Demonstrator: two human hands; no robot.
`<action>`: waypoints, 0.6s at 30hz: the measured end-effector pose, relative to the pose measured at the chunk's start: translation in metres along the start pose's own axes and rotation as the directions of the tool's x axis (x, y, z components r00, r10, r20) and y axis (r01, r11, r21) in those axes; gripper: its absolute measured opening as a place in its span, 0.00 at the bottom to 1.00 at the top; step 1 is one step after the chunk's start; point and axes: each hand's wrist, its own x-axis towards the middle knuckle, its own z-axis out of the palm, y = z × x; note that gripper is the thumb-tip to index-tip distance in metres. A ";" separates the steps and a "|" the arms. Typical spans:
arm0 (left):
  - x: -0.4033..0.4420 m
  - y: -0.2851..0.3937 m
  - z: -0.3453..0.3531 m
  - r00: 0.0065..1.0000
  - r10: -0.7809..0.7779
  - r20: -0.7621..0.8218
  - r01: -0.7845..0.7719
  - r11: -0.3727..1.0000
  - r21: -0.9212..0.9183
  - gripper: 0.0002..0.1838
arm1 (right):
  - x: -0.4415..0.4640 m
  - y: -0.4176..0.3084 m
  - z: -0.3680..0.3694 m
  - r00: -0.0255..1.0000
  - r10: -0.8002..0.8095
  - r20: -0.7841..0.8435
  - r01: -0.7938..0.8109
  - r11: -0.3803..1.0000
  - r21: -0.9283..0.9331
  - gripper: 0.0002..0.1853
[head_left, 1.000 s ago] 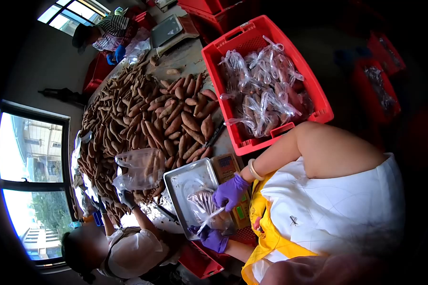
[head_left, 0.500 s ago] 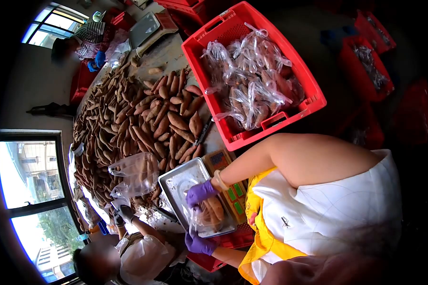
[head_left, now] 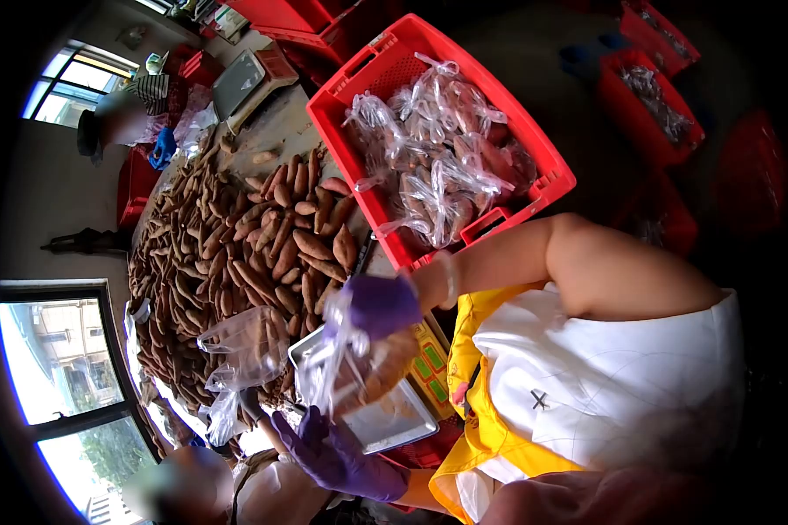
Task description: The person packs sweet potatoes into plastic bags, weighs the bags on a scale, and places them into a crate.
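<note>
My right hand [head_left: 381, 306], in a purple glove, is closed on the gathered top of a clear plastic bag [head_left: 328, 363]. Sweet potatoes [head_left: 385, 367] show inside the bag, which hangs tilted over the metal tray [head_left: 398, 429] of a scale with green displays [head_left: 430, 359]. Below the bag, my left hand [head_left: 337, 455], also gloved in purple, has its fingers spread and holds nothing. Motion blurs the right hand and the bag.
A large heap of sweet potatoes [head_left: 227, 254] covers the table. Beside it stands a red crate [head_left: 551, 188] of filled bags. One co-worker [head_left: 276, 499] is near an empty clear bag [head_left: 245, 346]; another [head_left: 153, 101] is farther back, by a second scale [head_left: 239, 86].
The filled bag has risen off the tray with my right hand closed on its top. My left hand has let go of it and spread its fingers.
</note>
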 end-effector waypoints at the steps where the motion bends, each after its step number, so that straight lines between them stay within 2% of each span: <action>1: -0.003 0.002 0.000 1.000 -0.004 0.008 0.004 1.000 0.009 0.15 | -0.018 0.015 -0.025 0.989 0.132 -0.071 -0.130 0.991 0.022 0.09; 2: -0.009 0.002 -0.001 0.999 -0.018 0.028 0.018 1.000 0.019 0.15 | -0.038 0.029 -0.051 0.950 0.273 -0.150 -0.270 0.962 0.037 0.10; 4: -0.025 -0.012 -0.007 0.993 -0.087 0.084 0.084 0.996 0.039 0.15 | -0.082 0.052 -0.102 0.798 0.502 -0.335 -0.518 0.854 0.046 0.13; 5: -0.035 -0.026 -0.008 0.984 -0.136 0.114 0.131 0.990 0.047 0.15 | -0.096 0.040 -0.130 0.596 0.687 -0.416 -0.722 0.685 0.098 0.12; 6: -0.044 -0.041 -0.008 0.971 -0.183 0.154 0.180 0.983 0.033 0.15 | -0.124 0.052 -0.150 0.558 0.603 -0.569 -0.753 0.656 -0.044 0.12; 7: -0.052 -0.057 -0.009 0.954 -0.230 0.194 0.230 0.973 0.024 0.16 | -0.145 0.063 -0.166 0.396 0.666 -0.632 -0.859 0.511 0.001 0.13; 9: -0.068 -0.070 -0.001 0.912 -0.327 0.246 0.328 0.944 0.041 0.16 | -0.186 0.088 -0.193 0.275 0.635 -0.722 -0.930 0.367 -0.031 0.19; 10: -0.074 -0.075 0.005 0.899 -0.359 0.249 0.373 0.928 -0.007 0.16 | -0.199 0.088 -0.206 0.169 0.767 -0.619 -0.982 0.077 -0.172 0.25; 11: -0.077 -0.082 0.007 0.877 -0.379 0.296 0.398 0.917 -0.005 0.16 | -0.234 0.102 -0.208 0.348 0.836 -0.424 -0.867 0.115 -0.485 0.25; 12: -0.080 -0.081 0.011 0.872 -0.376 0.313 0.398 0.917 -0.006 0.16 | -0.269 0.124 -0.198 0.679 0.595 -0.431 -0.623 0.156 -0.766 0.23; 15: -0.082 -0.071 0.025 0.863 -0.381 0.333 0.400 0.917 0.012 0.15 | -0.198 0.087 -0.189 0.336 0.871 -0.359 -0.683 -0.037 -0.729 0.20; 17: -0.079 -0.067 0.028 0.851 -0.399 0.341 0.412 0.910 0.036 0.15 | -0.188 0.090 -0.180 0.577 0.743 -0.337 -0.748 0.316 -0.584 0.15; 18: -0.077 -0.069 0.028 0.848 -0.401 0.346 0.412 0.910 0.043 0.15 | -0.186 0.098 -0.174 0.576 0.745 -0.336 -0.750 0.318 -0.580 0.15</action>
